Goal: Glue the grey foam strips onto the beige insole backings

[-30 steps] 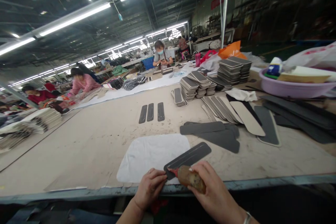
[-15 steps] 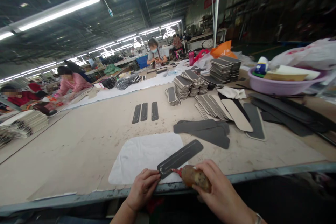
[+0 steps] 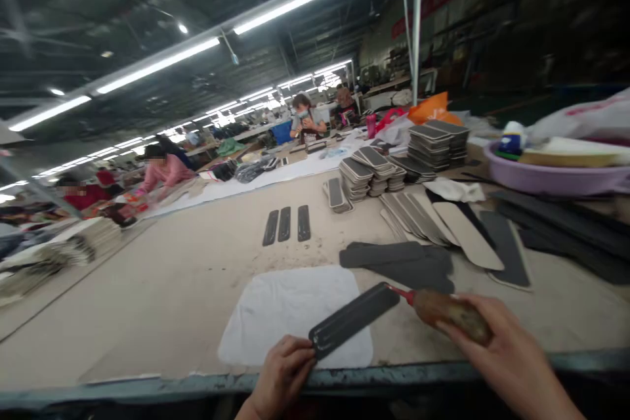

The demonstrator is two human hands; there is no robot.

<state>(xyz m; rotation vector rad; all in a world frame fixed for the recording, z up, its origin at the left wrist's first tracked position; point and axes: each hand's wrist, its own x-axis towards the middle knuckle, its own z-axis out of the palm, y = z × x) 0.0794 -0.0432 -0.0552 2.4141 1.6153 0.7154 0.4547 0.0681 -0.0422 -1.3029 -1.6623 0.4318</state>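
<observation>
The left hand (image 3: pixel 285 371), at the near edge of the tabletop (image 3: pixel 162 302), has its fingers closed on the near left end of a dark strip (image 3: pixel 355 320). That strip slants away to the right, lying mostly across a white sheet (image 3: pixel 280 305), with its far right end past the sheet's edge; a shiny line runs along its face. The right hand (image 3: pixel 502 344), farther right, is grasping a brownish bottle (image 3: pixel 450 315), its fingers wrapped about the rear part. The bottle is tilted nearly flat, and its thin red nozzle (image 3: pixel 406 294) points left, the tip at the far right end of the strip. Beyond the sheet, three small dark strips (image 3: pixel 284 224) lie side by side, the right one set slightly apart from the other two. To the right of the sheet, plain dark pieces (image 3: pixel 394 257) overlap one another; beyond them lies a fanned row of pale-edged pieces (image 3: pixel 418 218), with a long beige piece (image 3: pixel 468 235) at its right. Farther off stand stacks of dark, pale-rimmed pieces (image 3: pixel 371 176). At the far right, a purple basin (image 3: pixel 556 174) holds several items, and a crumpled white cloth (image 3: pixel 457 190) lies to its left.
</observation>
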